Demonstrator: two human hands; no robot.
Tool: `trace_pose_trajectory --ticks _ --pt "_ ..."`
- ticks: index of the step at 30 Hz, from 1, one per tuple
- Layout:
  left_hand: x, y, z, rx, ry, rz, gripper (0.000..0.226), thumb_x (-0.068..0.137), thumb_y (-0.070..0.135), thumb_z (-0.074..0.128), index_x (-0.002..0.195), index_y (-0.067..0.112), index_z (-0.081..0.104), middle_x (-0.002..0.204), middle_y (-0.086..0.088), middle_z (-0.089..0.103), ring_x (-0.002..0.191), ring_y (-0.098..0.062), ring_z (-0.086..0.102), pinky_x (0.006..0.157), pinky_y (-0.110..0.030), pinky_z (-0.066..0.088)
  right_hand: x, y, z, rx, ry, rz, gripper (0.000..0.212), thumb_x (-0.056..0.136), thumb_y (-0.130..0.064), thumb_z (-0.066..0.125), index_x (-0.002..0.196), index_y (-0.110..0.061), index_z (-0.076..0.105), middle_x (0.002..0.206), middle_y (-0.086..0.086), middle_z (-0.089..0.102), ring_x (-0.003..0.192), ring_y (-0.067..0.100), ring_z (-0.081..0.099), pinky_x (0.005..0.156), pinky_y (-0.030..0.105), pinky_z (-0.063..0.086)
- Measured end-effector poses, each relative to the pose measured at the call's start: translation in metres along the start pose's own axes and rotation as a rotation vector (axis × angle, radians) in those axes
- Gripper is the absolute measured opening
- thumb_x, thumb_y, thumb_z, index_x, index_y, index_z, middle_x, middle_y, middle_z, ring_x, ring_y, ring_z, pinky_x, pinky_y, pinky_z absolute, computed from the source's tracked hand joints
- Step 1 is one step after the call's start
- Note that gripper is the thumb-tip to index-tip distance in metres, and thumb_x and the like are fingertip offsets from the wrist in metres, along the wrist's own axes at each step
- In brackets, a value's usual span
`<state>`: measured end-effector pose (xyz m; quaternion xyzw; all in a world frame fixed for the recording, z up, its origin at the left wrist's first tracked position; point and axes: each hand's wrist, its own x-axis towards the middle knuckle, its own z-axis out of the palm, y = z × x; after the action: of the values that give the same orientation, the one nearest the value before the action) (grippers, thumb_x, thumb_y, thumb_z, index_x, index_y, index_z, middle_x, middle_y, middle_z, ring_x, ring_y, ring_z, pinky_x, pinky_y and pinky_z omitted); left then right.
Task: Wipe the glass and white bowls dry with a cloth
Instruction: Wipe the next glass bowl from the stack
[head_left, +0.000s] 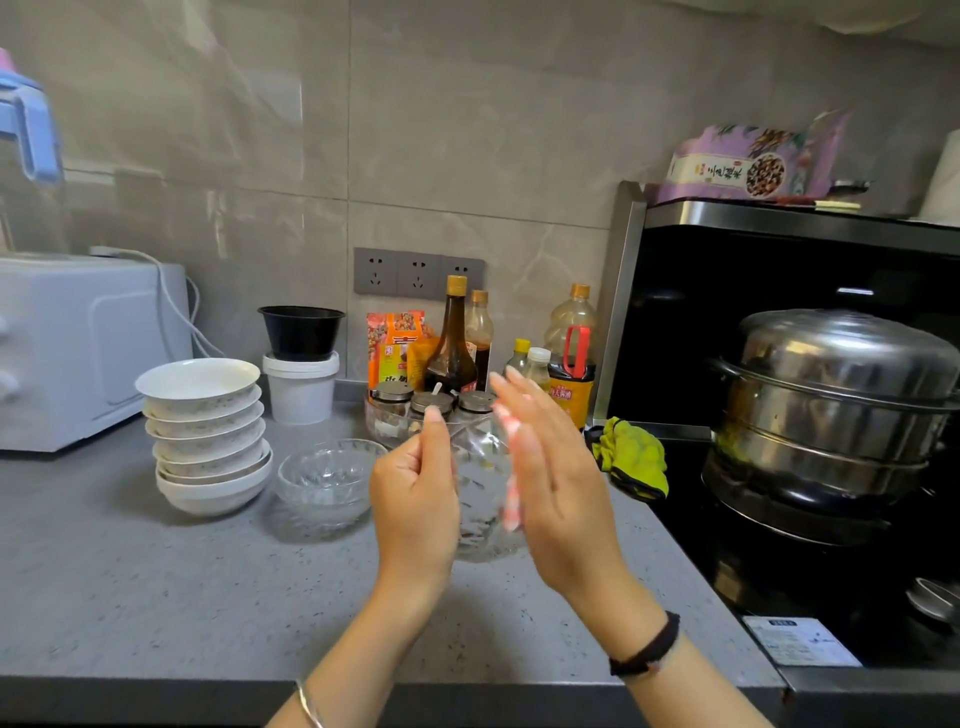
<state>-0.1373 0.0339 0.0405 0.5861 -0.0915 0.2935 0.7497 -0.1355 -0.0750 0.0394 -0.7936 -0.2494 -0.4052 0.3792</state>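
I hold a clear glass bowl (480, 488) on its edge above the grey counter (156, 597). My left hand (413, 493) grips its left rim with curled fingers and the thumb up. My right hand (550, 478) lies flat against the bowl's right side, fingers straight, pressing a thin pink-and-white cloth (511, 499) onto the glass. More glass bowls (324, 480) sit stacked on the counter just left of my hands. Farther left stands a stack of several white bowls (208, 436). A yellow-green cloth (631, 454) lies crumpled by the stove edge.
Spice jars (431, 405), sauce bottles (454, 338) and an oil bottle (571, 358) crowd the wall behind my hands. A white tub topped by a black bowl (301, 332) stands back left, beside a white oven (78, 353). A steel steamer pot (831, 405) sits on the black stove at right.
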Motion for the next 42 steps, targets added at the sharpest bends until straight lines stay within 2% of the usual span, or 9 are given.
trace_pose_trajectory --ticks 4,9,15,17,22,27,31,36,42 --pt "0.001 -0.001 -0.002 0.004 0.036 -0.006 0.055 0.099 0.032 0.042 0.047 0.017 0.032 0.040 0.008 0.025 0.039 -0.007 0.021 0.039 -0.021 0.019 -0.006 0.001 0.003 0.235 0.007 0.193 0.045 0.096 -0.063 0.020 0.138 -0.056 0.034 0.139 -0.012 0.051 0.128 0.013 0.049 0.109 0.045 0.038" --pt "0.003 -0.005 -0.003 0.047 -0.014 0.028 0.057 0.099 0.035 0.042 0.066 -0.008 0.058 0.056 -0.026 0.052 0.052 -0.023 0.045 0.051 -0.035 0.038 -0.011 -0.012 0.011 -0.222 -0.011 -0.171 0.044 0.103 -0.039 0.020 0.143 -0.036 0.039 0.152 -0.017 0.033 0.143 0.012 0.028 0.115 0.048 0.023" --pt "0.003 0.003 -0.003 0.025 0.024 0.022 0.057 0.099 0.030 0.043 0.044 0.022 0.030 0.039 0.009 0.024 0.038 -0.006 0.019 0.039 -0.019 0.018 0.000 0.000 0.006 0.279 0.013 0.180 0.035 0.101 -0.046 0.024 0.131 -0.059 0.038 0.147 -0.025 0.036 0.128 0.006 0.047 0.108 0.029 0.038" --pt "0.005 0.001 -0.004 0.038 0.036 0.021 0.055 0.100 0.031 0.042 0.047 0.017 0.034 0.040 0.007 0.027 0.039 -0.007 0.022 0.040 -0.020 0.020 -0.004 -0.009 0.009 0.158 0.008 0.122 0.038 0.102 -0.045 0.022 0.136 -0.054 0.038 0.147 -0.026 0.033 0.117 0.023 0.057 0.102 0.030 0.043" --pt "-0.001 -0.003 -0.005 0.013 -0.022 -0.002 0.050 0.098 0.035 0.042 0.068 0.005 0.068 0.057 -0.016 0.060 0.052 -0.019 0.051 0.050 -0.031 0.042 -0.003 -0.016 0.016 -0.352 0.014 -0.222 0.043 0.103 -0.034 0.025 0.136 -0.028 0.051 0.138 -0.009 0.052 0.136 0.010 0.038 0.113 0.039 0.028" --pt "-0.001 0.003 -0.006 -0.008 0.008 -0.027 0.056 0.099 0.032 0.042 0.046 0.016 0.033 0.041 0.008 0.026 0.039 -0.008 0.021 0.040 -0.020 0.019 0.008 -0.007 0.004 0.310 -0.003 0.213 0.035 0.101 -0.039 0.031 0.113 -0.030 0.062 0.104 -0.011 0.064 0.081 -0.001 0.061 0.068 0.018 0.048" --pt "0.000 -0.003 -0.010 -0.150 0.045 -0.081 0.062 0.097 0.040 0.047 0.057 -0.006 0.039 0.060 -0.009 0.041 0.058 -0.023 0.035 0.054 -0.033 0.029 0.006 0.003 -0.001 0.684 0.034 0.497 0.040 0.104 -0.026 0.028 0.110 -0.007 0.062 0.101 -0.001 0.070 0.098 0.008 0.066 0.078 0.015 0.049" --pt "0.002 -0.007 -0.007 -0.351 0.083 -0.198 0.039 0.097 0.038 0.047 0.082 0.002 0.055 0.070 -0.008 0.038 0.067 -0.022 0.037 0.058 -0.027 0.037 -0.011 0.006 0.007 0.831 0.104 0.748 0.048 0.098 -0.045 0.028 0.125 -0.019 0.058 0.114 -0.001 0.070 0.104 0.009 0.065 0.089 0.026 0.052" --pt "0.005 -0.011 -0.008 -0.143 -0.119 -0.233 0.065 0.100 0.044 0.033 0.086 -0.015 0.057 0.075 -0.017 0.057 0.070 -0.022 0.054 0.063 -0.019 0.047 0.001 -0.003 -0.010 0.846 0.252 0.744 0.036 0.100 -0.027 0.038 0.069 -0.018 0.054 0.052 -0.011 0.058 0.055 0.007 0.056 0.058 0.023 0.042"
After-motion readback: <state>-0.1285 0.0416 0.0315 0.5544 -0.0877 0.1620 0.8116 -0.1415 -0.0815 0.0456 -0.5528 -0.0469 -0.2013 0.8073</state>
